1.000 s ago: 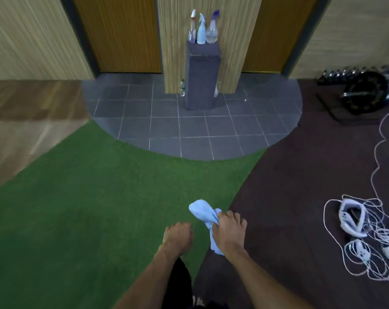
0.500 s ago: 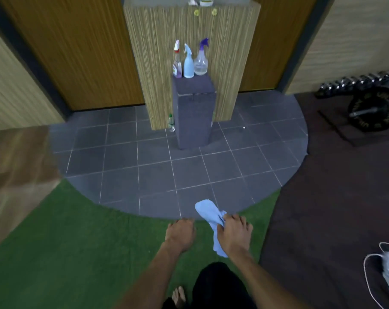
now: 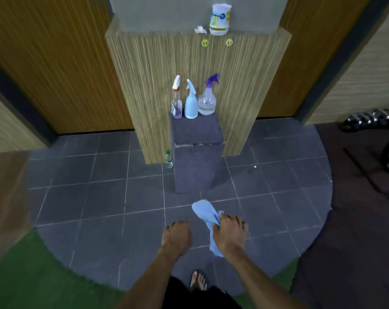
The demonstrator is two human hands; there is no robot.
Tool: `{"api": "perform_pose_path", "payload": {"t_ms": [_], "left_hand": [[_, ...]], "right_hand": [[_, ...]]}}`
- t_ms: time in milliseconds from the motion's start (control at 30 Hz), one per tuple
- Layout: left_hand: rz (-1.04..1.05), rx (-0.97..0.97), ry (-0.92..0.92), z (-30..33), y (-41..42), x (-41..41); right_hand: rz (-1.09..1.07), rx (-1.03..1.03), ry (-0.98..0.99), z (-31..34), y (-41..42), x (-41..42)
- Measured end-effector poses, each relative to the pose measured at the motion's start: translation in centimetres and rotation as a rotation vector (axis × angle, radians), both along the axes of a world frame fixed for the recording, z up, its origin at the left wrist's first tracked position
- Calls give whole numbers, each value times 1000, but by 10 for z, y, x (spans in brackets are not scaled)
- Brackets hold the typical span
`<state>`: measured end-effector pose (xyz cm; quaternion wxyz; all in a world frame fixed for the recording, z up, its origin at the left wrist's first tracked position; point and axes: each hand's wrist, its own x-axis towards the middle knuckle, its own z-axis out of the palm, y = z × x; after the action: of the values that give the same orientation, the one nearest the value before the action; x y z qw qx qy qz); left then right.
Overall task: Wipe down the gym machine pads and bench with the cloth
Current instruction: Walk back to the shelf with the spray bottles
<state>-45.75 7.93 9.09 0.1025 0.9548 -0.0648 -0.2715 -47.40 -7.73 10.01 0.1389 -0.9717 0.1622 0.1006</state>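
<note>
A light blue cloth (image 3: 204, 214) hangs bunched in my right hand (image 3: 230, 234), which is closed around its middle; one end sticks up ahead of the fist and the other dangles below. My left hand (image 3: 176, 237) is beside it, fingers curled in with nothing in them. Both hands are held out low over grey floor tiles. Ahead stands a dark grey block pedestal (image 3: 196, 157) with three spray bottles on top: a clear one with a red-white nozzle (image 3: 176, 103), a pale blue one (image 3: 190, 103) and a clear one with a purple nozzle (image 3: 208, 99). No gym machine pad or bench is in view.
The pedestal stands against a striped wooden pillar (image 3: 144, 85) between brown doors. A small bottle (image 3: 168, 159) stands on the tiles at the pillar's foot. A container (image 3: 219, 18) sits on the ledge above. Dumbbells (image 3: 371, 118) and a weight plate lie far right on dark matting; green turf is at lower left.
The view has advanced from the green turf onto the grey tiles, and the pedestal with the bottles is much closer. My hands keep the same pose, the cloth still in the right.
</note>
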Motion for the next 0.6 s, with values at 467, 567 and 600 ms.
{"api": "perform_pose_path", "payload": {"t_ms": [467, 567, 600], "left_hand": [[34, -43, -64, -9, -27, 363], [53, -86, -112, -6, -27, 435], [61, -101, -123, -6, -27, 455]], "right_hand": [[-53, -21, -75, -10, -35, 362], [-86, -29, -112, -10, -37, 431], [-79, -45, -106, -9, -38, 450]]}}
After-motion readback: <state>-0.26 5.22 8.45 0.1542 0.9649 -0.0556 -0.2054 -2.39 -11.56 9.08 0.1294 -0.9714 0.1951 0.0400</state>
